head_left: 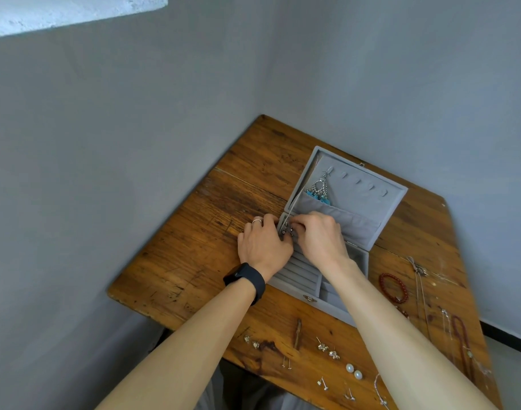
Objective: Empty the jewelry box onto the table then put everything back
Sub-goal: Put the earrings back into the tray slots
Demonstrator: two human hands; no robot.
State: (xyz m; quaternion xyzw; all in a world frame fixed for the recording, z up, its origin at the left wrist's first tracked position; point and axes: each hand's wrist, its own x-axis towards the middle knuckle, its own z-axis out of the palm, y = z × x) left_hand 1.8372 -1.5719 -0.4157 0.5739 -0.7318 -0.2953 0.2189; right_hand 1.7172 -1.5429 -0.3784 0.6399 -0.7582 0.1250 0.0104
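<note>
A grey velvet jewelry box (336, 310) stands open on the wooden table (194, 232), its lid (371, 184) leaning back. A silver and turquoise dangling earring (320, 188) hangs inside the lid. My left hand (262, 242) and my right hand (320, 235) meet over the box's far left corner. Between their fingertips is a small dark metal piece of jewelry (286, 230), pinched by both hands. The ring slots (300, 272) beneath my wrists hold nothing that I can see.
Several stud earrings (327, 350), two pearl studs (354, 371) and a small brown piece (297, 332) lie along the table's near edge. A red bead bracelet (394, 287), thin chains (420, 287) and a dark red necklace (460, 338) lie at the right. Grey walls enclose the table's far corner.
</note>
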